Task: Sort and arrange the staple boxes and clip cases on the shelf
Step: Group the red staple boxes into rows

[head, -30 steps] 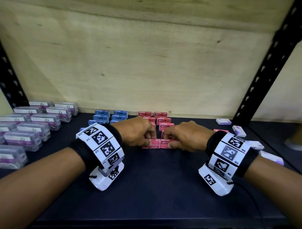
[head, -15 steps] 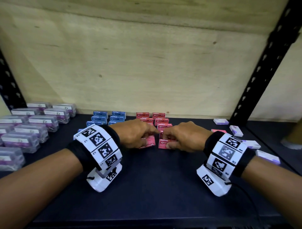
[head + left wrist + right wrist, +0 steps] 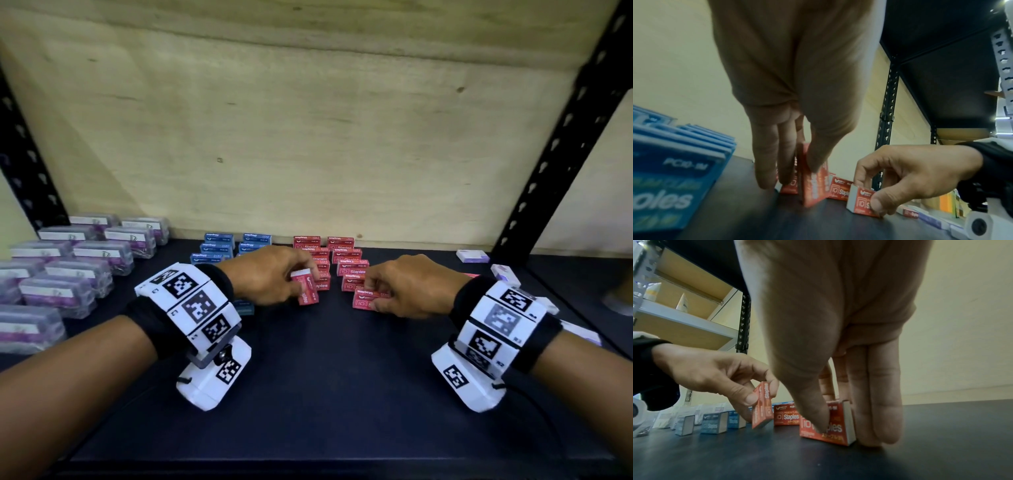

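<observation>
Left hand [image 3: 270, 274]: thumb and fingers pinching a red staple box [image 3: 306, 288], tilted, one end up; right hand [image 3: 409, 286]: pinching a second red staple box [image 3: 365, 300] flat on the dark shelf [image 3: 329, 394]; stacked red staple boxes [image 3: 347, 255] just beyond both hands; blue staple boxes [image 3: 219, 246] beyond the left hand; clear clip cases [image 3: 85, 260] further left of it.

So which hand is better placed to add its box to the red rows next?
Probably right: the right hand pinches its red box flat on the shelf at its row's front; the left hand holds a tilted box.
</observation>
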